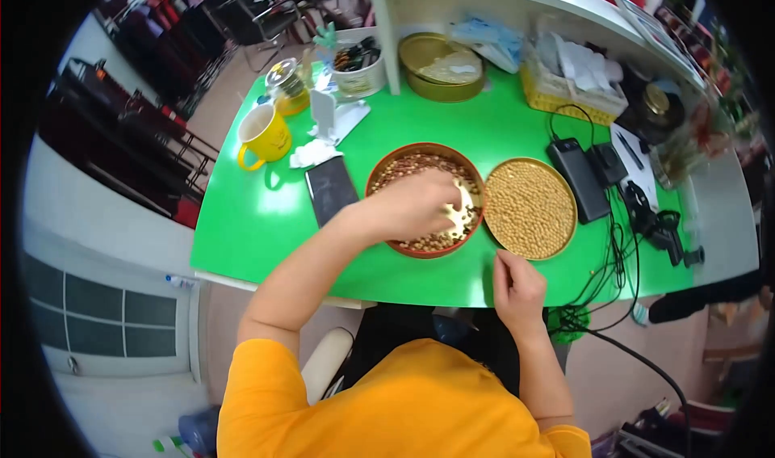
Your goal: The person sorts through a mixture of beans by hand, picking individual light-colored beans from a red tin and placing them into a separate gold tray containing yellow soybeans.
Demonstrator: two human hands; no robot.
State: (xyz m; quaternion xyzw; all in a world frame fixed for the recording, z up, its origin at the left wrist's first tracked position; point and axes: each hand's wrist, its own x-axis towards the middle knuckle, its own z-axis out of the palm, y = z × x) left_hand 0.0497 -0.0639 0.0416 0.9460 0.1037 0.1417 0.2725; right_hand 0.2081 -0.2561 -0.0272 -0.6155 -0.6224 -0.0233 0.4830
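Observation:
My left hand (412, 205) reaches into a round red-rimmed tin (428, 255) with a shiny gold bottom. Its fingers are curled down and drawn together; whatever they pinch is hidden. Mixed brown and pale beans (408, 165) lie around them, mostly along the tin's far and near sides, with bare gold showing to the right. Just right of this tin, a shallow round gold tray (576, 216) is covered with pale yellow beans (529, 203) resembling soybeans. My right hand (519, 287) is closed in a fist at the table's front edge, below that tray. The inside of the fist is hidden.
The green tabletop (242, 252) carries a dark phone-like slab (332, 190), a yellow mug (265, 137) and a glass teapot (288, 86) at left. Black power adapters (579, 179) and tangled cables (617, 256) lie right. A gold tin (442, 89) and yellow basket (565, 107) stand behind.

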